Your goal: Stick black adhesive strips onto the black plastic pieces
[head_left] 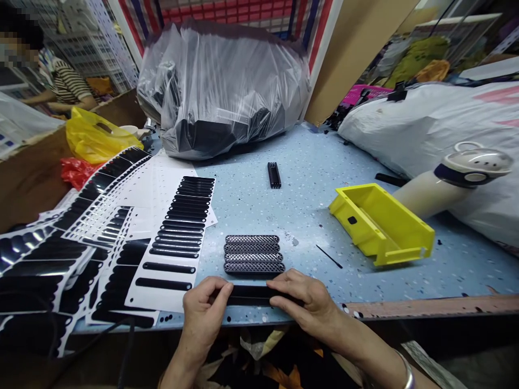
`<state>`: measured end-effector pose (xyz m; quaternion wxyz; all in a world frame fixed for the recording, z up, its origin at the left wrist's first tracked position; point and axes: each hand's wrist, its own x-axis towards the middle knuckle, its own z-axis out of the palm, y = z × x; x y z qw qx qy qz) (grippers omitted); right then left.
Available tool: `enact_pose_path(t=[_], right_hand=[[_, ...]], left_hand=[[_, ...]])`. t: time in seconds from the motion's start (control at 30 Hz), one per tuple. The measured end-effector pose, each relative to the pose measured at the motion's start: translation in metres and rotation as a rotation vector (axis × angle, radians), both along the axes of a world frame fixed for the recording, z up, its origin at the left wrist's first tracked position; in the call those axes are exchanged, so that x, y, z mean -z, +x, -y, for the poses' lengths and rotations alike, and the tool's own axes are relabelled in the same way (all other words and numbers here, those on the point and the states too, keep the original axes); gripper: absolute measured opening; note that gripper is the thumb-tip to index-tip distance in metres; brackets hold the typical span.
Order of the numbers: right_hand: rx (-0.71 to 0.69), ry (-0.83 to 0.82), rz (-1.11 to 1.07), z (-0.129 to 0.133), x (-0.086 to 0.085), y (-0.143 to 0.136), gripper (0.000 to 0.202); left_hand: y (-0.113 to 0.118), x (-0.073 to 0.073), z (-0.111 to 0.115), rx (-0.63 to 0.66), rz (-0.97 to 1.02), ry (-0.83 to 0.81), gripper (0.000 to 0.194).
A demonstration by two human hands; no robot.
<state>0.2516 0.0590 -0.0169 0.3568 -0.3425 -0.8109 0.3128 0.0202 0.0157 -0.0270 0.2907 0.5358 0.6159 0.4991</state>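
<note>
Near the table's front edge, a long black strip-like piece [249, 295] lies between my two hands. My left hand [207, 302] pinches its left end with thumb and fingers. The right end is gripped by my right hand [298, 297], its fingers covering that end. Just beyond the piece, several black bars with a mesh pattern [254, 254] lie side by side. To the left, a white sheet [133, 292] carries rows of black rounded strips [168, 267]. A small black part [274, 175] sits farther back on the blue speckled table [308, 200].
A yellow bin [383, 224] and a thin black stick [329, 256] are at the right, near a bottle [450, 175]. A large plastic-wrapped bundle [231, 86] stands behind. More strip sheets [36, 265] cover the left side. A person [60, 81] sits at the far left.
</note>
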Motion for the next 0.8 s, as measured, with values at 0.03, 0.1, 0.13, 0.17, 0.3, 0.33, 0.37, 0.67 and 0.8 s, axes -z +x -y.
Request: enact_pose_path(t=[0.03, 0.1, 0.13, 0.17, 0.3, 0.33, 0.37, 0.67, 0.8], right_hand=[[0.025, 0.012, -0.014, 0.002, 0.0, 0.003, 0.025], [0.094, 0.025, -0.029, 0.006, -0.002, 0.011, 0.031], [0.141, 0.027, -0.023, 0.009, -0.004, 0.015, 0.03], [0.194, 0.027, -0.007, 0.013, -0.005, 0.021, 0.027], [0.382, 0.012, 0.054, 0.026, -0.009, 0.035, 0.013], [0.397, 0.006, 0.05, 0.028, -0.008, 0.035, 0.012], [0.403, 0.0, 0.04, 0.03, -0.007, 0.034, 0.012], [0.387, -0.089, 0.046, 0.02, 0.001, 0.005, 0.024], [0.437, -0.052, 0.21, 0.017, 0.011, -0.001, 0.041]], left_hand=[[0.0, 0.0, 0.0, 0.0, 0.003, 0.0, 0.022], [-0.001, -0.001, 0.001, 0.001, -0.001, 0.0, 0.022], [-0.001, -0.001, 0.001, 0.007, -0.007, -0.002, 0.022], [-0.002, -0.001, 0.001, 0.011, -0.014, -0.006, 0.022], [-0.001, -0.002, 0.0, -0.006, -0.011, -0.019, 0.025], [-0.001, -0.002, -0.001, -0.017, -0.007, -0.02, 0.025], [-0.001, -0.002, -0.001, -0.025, -0.004, -0.023, 0.026], [0.0, 0.003, -0.001, -0.028, 0.008, -0.057, 0.031], [0.0, 0.003, -0.001, -0.032, -0.001, -0.039, 0.031]])
